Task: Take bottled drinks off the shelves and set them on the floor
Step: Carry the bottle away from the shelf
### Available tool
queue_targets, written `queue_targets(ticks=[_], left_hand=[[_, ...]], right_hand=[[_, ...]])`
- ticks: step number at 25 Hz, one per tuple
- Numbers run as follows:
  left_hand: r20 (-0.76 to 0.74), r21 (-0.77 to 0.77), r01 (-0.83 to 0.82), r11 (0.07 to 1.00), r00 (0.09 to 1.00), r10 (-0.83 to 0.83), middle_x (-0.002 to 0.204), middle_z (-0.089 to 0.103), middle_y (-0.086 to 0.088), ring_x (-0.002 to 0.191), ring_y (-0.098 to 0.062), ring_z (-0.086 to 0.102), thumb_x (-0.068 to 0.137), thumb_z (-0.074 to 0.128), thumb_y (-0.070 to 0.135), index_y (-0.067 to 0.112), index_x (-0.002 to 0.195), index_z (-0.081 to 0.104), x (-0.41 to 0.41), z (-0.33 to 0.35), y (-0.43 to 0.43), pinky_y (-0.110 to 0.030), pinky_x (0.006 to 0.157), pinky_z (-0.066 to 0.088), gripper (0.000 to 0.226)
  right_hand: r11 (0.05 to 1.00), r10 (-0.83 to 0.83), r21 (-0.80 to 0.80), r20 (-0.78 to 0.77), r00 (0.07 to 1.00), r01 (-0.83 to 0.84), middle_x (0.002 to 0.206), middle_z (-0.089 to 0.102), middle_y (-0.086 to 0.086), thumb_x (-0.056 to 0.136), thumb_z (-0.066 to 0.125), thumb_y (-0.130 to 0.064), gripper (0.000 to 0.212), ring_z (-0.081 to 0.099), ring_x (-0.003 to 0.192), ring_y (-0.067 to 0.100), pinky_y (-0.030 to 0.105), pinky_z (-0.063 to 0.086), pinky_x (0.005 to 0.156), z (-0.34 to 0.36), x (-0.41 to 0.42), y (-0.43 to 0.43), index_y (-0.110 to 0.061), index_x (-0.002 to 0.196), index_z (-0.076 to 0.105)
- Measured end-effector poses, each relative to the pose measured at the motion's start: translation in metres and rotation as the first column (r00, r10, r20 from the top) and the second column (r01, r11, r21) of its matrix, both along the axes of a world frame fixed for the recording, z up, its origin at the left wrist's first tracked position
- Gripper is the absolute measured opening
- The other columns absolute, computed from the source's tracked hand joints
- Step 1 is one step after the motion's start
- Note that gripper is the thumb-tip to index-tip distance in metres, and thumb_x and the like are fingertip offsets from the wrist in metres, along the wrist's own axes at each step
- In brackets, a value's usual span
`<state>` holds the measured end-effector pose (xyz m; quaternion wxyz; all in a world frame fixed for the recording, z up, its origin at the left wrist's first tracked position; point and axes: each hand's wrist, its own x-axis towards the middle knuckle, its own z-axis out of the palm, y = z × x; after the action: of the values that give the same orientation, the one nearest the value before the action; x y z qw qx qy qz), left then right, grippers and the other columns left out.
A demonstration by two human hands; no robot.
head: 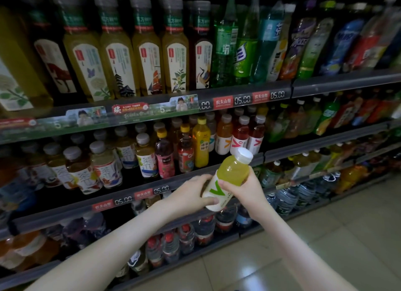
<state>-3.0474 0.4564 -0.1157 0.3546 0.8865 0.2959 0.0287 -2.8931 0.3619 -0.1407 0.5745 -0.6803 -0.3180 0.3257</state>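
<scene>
Bottle: a yellow-green drink bottle (233, 171) with a white cap, off the shelf, tilted cap-up in front of the middle shelf rail (65, 215).
Left hand: the left hand (191, 195) wraps the labelled base.
Right hand: the right hand (245, 188) clasps the body above the label.
Why: the two-handed hold likely steadies it for lowering.
Source: probably the same-label row (240, 136) just above.
Surface: pale glossy floor tiles (325, 236) below the shelving.
Room: a dim shop aisle with packed drink shelves.

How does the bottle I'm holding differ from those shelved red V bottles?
The held bottle has yellow-green drink and a green V; the red V bottles have red drink and a red V. The held bottle is tilted between left hand and right hand; the red V bottles stand upright, shelved. Both have pale caps, white labels.
</scene>
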Motion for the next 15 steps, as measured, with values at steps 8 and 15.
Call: queue_targets(ticks=[8, 15], left_hand=[[0.104, 0.459, -0.302, 0.835, 0.952, 0.287, 0.155, 0.013, -0.016, 0.133, -0.033, 0.037, 0.097, 0.043, 0.01, 0.014, 0.15, 0.017, 0.08, 0.002, 0.049, -0.035, 0.102, 0.04, 0.058], [-0.019, 0.569, -0.487, 0.663, 0.798, 0.603, 0.155, -0.002, -0.023, 0.141, -0.04, 0.012, 0.093, 0.047, 0.016, 0.014, 0.148, 0.018, 0.17, -0.005, 0.091, -0.044, 0.11, 0.027, 0.062]], right_hand=[[0.998, -0.041, 0.051, 0.069, 0.997, 0.038, 0.112, 0.063, -0.004, 0.067, 0.086, -0.02, 0.069, 0.061, 0.105, 0.016, 0.036, 0.052, 0.084, -0.001, 0.087, 0.018, -0.025, 0.123, 0.046], [0.977, 0.204, 0.022, 0.165, 0.965, -0.211, 0.11, 0.061, -0.012, 0.068, 0.085, -0.019, 0.064, 0.059, 0.102, 0.005, 0.03, 0.049, 0.085, 0.0, 0.174, 0.034, -0.037, 0.115, 0.046]])
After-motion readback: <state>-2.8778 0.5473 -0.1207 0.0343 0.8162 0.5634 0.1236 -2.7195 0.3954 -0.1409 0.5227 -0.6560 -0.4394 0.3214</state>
